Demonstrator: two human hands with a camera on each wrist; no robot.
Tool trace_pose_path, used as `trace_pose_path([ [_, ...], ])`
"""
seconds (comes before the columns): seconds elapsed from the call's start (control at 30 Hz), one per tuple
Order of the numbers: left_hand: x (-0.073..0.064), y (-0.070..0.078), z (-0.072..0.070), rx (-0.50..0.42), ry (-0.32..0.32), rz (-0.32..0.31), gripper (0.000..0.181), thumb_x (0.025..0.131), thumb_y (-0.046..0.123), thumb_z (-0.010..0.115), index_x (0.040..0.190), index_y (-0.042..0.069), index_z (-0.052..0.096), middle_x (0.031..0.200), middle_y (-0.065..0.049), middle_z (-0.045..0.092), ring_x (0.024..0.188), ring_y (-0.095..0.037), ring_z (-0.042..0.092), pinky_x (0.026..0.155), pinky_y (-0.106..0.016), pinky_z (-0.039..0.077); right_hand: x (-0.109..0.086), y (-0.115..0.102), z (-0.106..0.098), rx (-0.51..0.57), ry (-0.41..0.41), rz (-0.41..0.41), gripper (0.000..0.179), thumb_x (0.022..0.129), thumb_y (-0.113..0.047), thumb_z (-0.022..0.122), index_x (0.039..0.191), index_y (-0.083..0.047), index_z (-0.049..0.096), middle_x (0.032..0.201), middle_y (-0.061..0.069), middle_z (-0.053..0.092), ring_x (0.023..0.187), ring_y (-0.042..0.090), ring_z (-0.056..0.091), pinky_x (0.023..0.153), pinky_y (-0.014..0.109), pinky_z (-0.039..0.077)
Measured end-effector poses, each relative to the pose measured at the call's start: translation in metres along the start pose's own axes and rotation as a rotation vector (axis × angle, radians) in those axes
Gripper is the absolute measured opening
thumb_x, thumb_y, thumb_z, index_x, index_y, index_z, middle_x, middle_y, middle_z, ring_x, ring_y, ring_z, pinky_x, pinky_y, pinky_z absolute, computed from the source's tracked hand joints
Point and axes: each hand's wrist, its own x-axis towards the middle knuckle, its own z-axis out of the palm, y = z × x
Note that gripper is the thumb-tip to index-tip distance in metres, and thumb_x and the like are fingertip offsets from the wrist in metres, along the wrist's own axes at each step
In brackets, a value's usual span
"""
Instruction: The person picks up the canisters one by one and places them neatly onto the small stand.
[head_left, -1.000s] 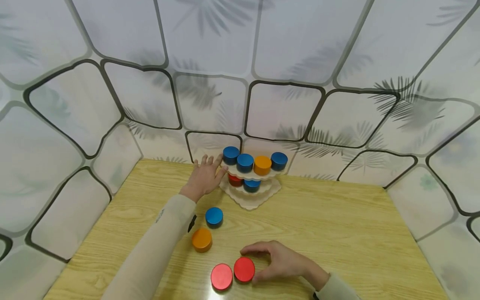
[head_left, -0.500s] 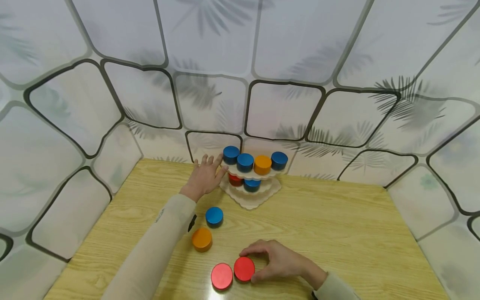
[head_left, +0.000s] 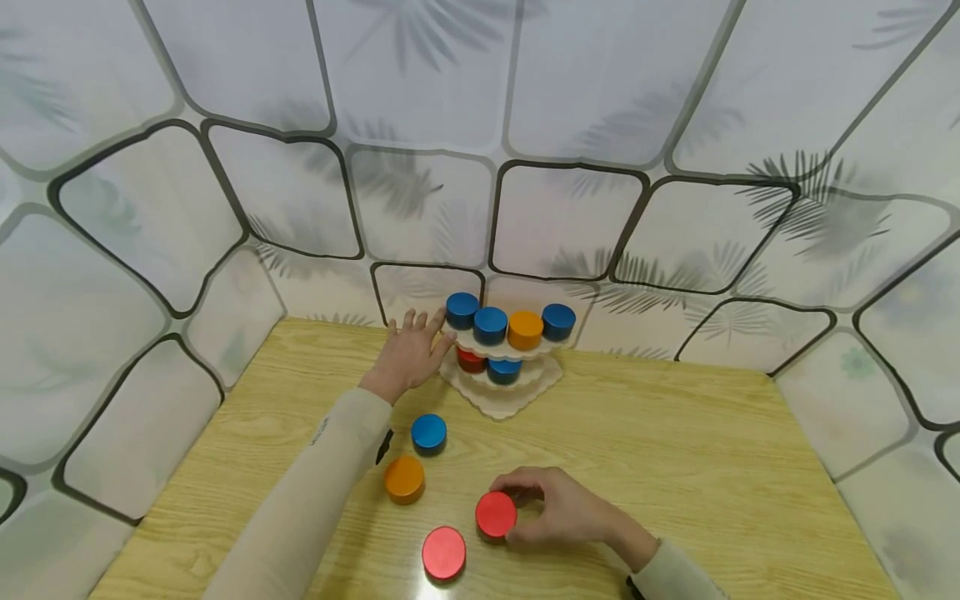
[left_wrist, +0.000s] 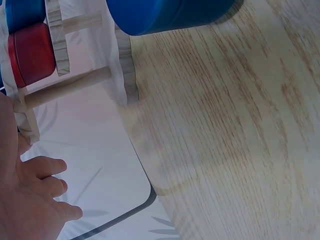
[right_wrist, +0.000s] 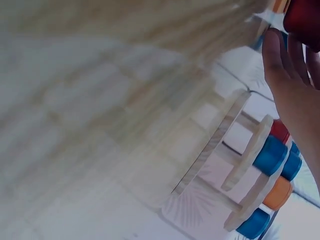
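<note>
My right hand [head_left: 562,508] grips a red round tin [head_left: 496,515] between thumb and fingers, just above or on the table; the tin shows partly in the right wrist view. A second red tin [head_left: 443,554] lies apart from it, nearer the front. My left hand [head_left: 408,358] has its fingers spread, with thumb and forefinger touching the left corner of a tiered wooden stand [head_left: 501,402]. Whether they pinch its edge is partly hidden. Blue tins [head_left: 491,326] and an orange tin [head_left: 525,331] stand on the top tier, a red tin [head_left: 471,360] and a blue tin [head_left: 503,371] below.
Beside my left forearm, a loose blue tin [head_left: 429,434] and an orange tin [head_left: 404,479] stand on the wooden table [head_left: 675,467]. Patterned wall panels [head_left: 570,221] close off the back and both sides, and the stand is close to the back panel.
My right hand has taken the red tin away from the other red tin, shifting it slightly forward and to the right. The left hand and the stand have stayed in place.
</note>
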Motion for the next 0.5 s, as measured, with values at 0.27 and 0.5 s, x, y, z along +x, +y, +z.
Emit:
trace_pose_path([
  [0.27,0.0,0.0,-0.001,0.004,-0.008,-0.006,0.069,0.114,0.055,0.025,0.17,0.014,0.022,0.168,-0.029,0.031,0.16,-0.051,0.019,0.127,-0.073,0.014,0.004,0.004,-0.024,-0.03,0.111,-0.038,0.051,0.093,-0.026,0.082,0.14,-0.017,0.065,0.134,0.003,0.069,0.117,0.011,0.068,0.105,0.027,0.055],
  [0.5,0.0,0.0,0.0,0.001,-0.004,-0.005,0.069,0.114,0.055,0.025,0.17,0.014,0.022,0.169,-0.029,0.031,0.16,-0.051,0.019,0.127,-0.073,0.014,0.006,0.001,-0.044,-0.028,0.227,-0.054,0.053,0.094,-0.023,0.082,0.142,-0.01,0.063,0.137,0.009,0.069,0.116,0.015,0.069,0.106,0.029,0.055],
])
